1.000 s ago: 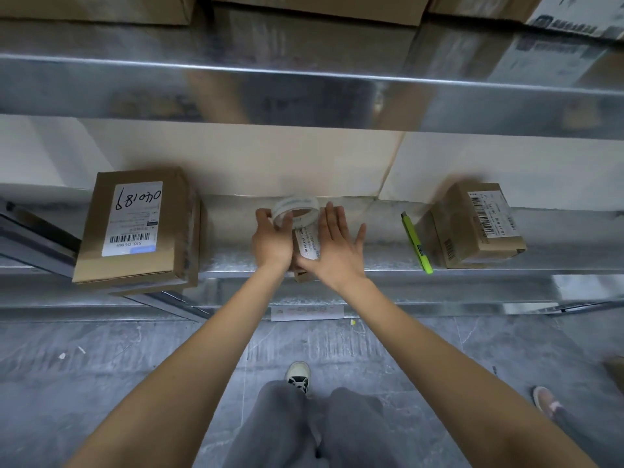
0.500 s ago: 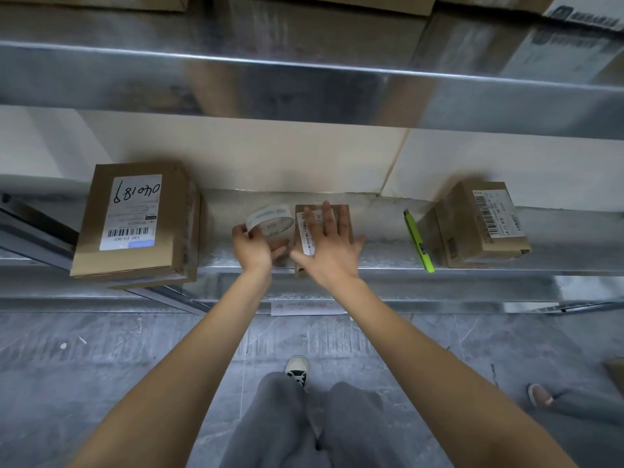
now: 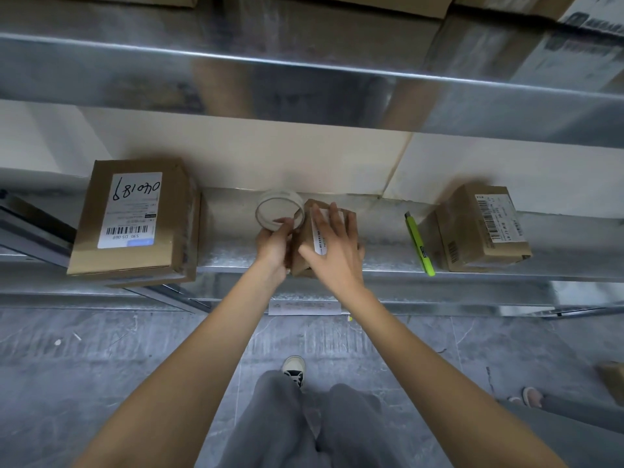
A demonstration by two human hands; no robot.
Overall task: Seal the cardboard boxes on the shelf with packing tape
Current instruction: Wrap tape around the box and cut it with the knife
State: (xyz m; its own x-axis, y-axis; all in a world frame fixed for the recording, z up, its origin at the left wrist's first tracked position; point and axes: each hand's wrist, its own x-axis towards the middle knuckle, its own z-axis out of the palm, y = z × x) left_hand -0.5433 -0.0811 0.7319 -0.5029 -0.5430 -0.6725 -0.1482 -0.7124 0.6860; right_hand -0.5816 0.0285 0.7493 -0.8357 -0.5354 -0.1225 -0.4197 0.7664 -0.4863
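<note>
Small box [image 3: 305,261] mostly hidden under right hand [image 3: 332,248]; its label text too small to read. Left hand [image 3: 273,246] fingers partly hidden behind tape roll [image 3: 279,211], grip detail unclear. Boxes on upper shelf [image 3: 304,62] cut off by top edge. Right box [image 3: 479,228] label blurred. Another person's foot [image 3: 531,396] cut off at right edge.
</note>
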